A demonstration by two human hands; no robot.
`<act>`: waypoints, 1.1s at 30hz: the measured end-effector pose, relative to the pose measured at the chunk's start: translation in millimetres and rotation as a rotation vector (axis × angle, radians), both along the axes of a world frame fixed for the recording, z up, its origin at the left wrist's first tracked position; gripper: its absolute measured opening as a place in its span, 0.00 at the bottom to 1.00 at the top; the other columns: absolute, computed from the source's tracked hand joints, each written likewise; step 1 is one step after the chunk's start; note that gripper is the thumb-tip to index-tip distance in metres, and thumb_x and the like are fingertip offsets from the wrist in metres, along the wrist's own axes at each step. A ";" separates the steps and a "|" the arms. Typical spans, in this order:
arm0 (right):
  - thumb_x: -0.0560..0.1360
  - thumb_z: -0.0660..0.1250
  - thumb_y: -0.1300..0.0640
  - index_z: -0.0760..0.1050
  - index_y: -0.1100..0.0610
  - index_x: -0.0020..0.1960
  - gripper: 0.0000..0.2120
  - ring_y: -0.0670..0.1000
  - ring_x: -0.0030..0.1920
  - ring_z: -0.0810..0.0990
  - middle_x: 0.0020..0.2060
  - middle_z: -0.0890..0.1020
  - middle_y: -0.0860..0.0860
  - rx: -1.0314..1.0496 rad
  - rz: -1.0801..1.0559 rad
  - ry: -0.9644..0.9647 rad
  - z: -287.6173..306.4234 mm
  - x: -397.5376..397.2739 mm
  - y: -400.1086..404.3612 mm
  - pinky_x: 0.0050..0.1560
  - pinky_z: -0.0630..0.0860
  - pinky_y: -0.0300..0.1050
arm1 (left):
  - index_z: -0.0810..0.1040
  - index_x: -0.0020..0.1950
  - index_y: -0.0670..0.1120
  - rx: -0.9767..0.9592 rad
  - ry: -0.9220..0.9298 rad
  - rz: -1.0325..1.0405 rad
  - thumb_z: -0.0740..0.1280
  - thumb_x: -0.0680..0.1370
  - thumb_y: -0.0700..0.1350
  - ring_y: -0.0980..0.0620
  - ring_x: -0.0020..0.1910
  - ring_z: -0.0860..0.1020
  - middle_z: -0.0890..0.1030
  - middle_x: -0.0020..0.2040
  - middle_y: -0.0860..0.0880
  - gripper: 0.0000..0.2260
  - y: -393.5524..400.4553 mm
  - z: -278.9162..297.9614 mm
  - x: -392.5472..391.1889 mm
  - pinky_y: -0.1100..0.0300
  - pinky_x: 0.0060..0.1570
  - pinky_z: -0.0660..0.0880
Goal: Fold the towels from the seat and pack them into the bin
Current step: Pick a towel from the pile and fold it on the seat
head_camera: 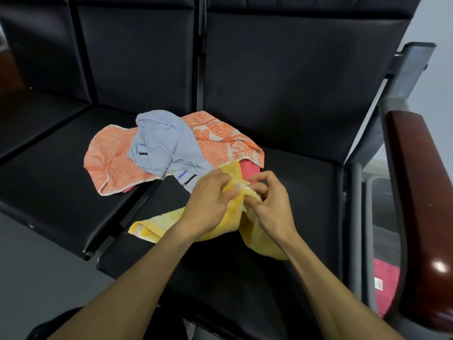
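On the black seat (245, 278) | left hand (208, 204) and right hand (269, 204) both pinched the bunched yellow towel (255, 239) | step judged: finding an edge | next: spread flat before folding; bin unidentified.

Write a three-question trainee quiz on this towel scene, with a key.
1. True or false: both hands grip the yellow towel.
2. Which towel lies on top of the pile: A orange, B light blue, C pink?
3. Fill in: the pile rests on the black ____.

Key: 1 true, the left hand and right hand pinch it. 2 B, the light blue towel over the orange towel. 3 seat.
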State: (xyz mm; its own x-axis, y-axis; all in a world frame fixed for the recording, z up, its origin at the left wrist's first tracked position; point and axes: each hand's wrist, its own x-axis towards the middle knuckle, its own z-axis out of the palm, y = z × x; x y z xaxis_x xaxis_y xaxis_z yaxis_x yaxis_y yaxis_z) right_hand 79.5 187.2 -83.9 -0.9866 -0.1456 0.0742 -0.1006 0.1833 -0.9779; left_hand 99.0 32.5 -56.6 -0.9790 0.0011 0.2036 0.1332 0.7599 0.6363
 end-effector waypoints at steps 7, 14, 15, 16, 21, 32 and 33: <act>0.76 0.67 0.63 0.81 0.51 0.46 0.08 0.44 0.44 0.79 0.42 0.81 0.44 0.290 -0.035 0.160 -8.3 -1.2 -1.0 0.44 0.75 0.43 | 0.68 0.34 0.47 -0.064 -0.048 -0.060 0.69 0.79 0.46 0.58 0.46 0.73 0.75 0.56 0.56 0.15 -5.5 5.0 1.0 0.59 0.41 0.62; 0.76 0.73 0.53 0.79 0.51 0.48 0.04 0.40 0.40 0.79 0.38 0.82 0.44 0.210 -0.118 0.076 -2.6 -1.7 3.8 0.36 0.71 0.31 | 0.68 0.34 0.42 -0.018 -0.009 0.172 0.68 0.79 0.44 0.51 0.34 0.69 0.70 0.33 0.49 0.16 -13.0 -2.0 -5.2 0.54 0.35 0.60; 0.77 0.71 0.53 0.79 0.50 0.50 0.03 0.39 0.43 0.80 0.41 0.82 0.43 0.160 -0.133 0.065 -0.5 -1.9 4.5 0.38 0.72 0.31 | 0.65 0.33 0.45 0.000 -0.004 0.199 0.68 0.79 0.44 0.53 0.33 0.68 0.68 0.32 0.50 0.18 -14.7 -0.6 -5.1 0.54 0.34 0.59; 0.79 0.69 0.55 0.79 0.50 0.52 0.03 0.38 0.46 0.80 0.44 0.82 0.42 0.083 -0.132 0.049 2.6 -1.5 4.3 0.41 0.74 0.32 | 0.63 0.33 0.47 0.001 -0.011 0.192 0.67 0.80 0.44 0.54 0.33 0.67 0.67 0.33 0.52 0.18 -14.7 0.9 -4.3 0.54 0.35 0.59; 0.79 0.62 0.65 0.81 0.49 0.55 0.15 0.47 0.49 0.82 0.52 0.83 0.46 -0.177 -0.074 -0.033 8.7 2.4 -1.0 0.44 0.80 0.43 | 0.78 0.51 0.46 0.190 -0.043 0.284 0.66 0.81 0.47 0.52 0.48 0.76 0.69 0.59 0.50 0.05 -13.6 5.2 -2.4 0.54 0.54 0.72; 0.80 0.63 0.65 0.83 0.53 0.53 0.12 0.42 0.47 0.83 0.45 0.85 0.43 0.125 -0.013 0.117 1.2 5.4 -7.2 0.50 0.81 0.42 | 0.71 0.37 0.48 0.275 -0.013 0.235 0.69 0.79 0.44 0.54 0.32 0.64 0.67 0.31 0.52 0.12 -14.2 10.2 -3.1 0.57 0.35 0.63; 0.79 0.66 0.62 0.84 0.53 0.48 0.10 0.43 0.44 0.82 0.41 0.84 0.41 0.186 -0.050 0.174 -0.5 5.4 -7.1 0.47 0.79 0.43 | 0.74 0.39 0.47 0.266 -0.022 0.210 0.69 0.79 0.45 0.54 0.32 0.66 0.70 0.32 0.51 0.10 -13.3 9.4 -2.9 0.58 0.35 0.65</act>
